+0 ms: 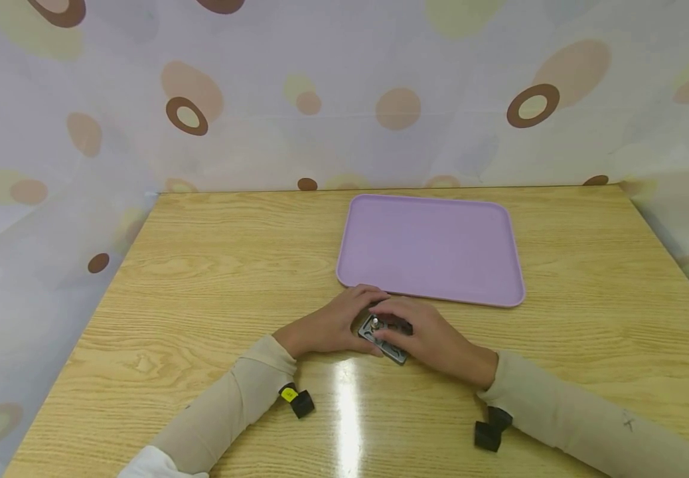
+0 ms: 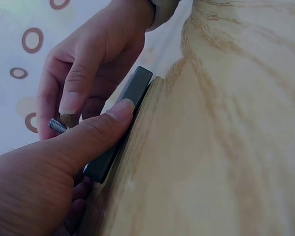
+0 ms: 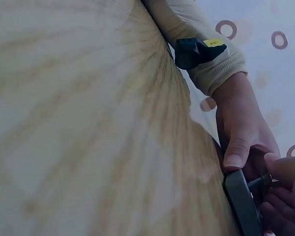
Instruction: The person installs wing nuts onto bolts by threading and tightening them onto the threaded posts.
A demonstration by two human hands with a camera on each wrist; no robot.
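Wood-grain tabletop — slotted metal plate is being gripped edgewise by left hand, best kept steady — brass-toned fitting at threaded bolt is being pinched by right hand.

Desk: light wood grain, glossy; a bright streak of reflected light runs toward the near edge at about mid-width. Far, left and right edges in view, both far corners included. Tray: lilac, shallow, corners rounded; lies flat close to the far edge, slightly right of centre, long sides nearly parallel to that edge. Plate: grey, slotted; lies on the desk just nearside of the tray, askew to the desk's edges.
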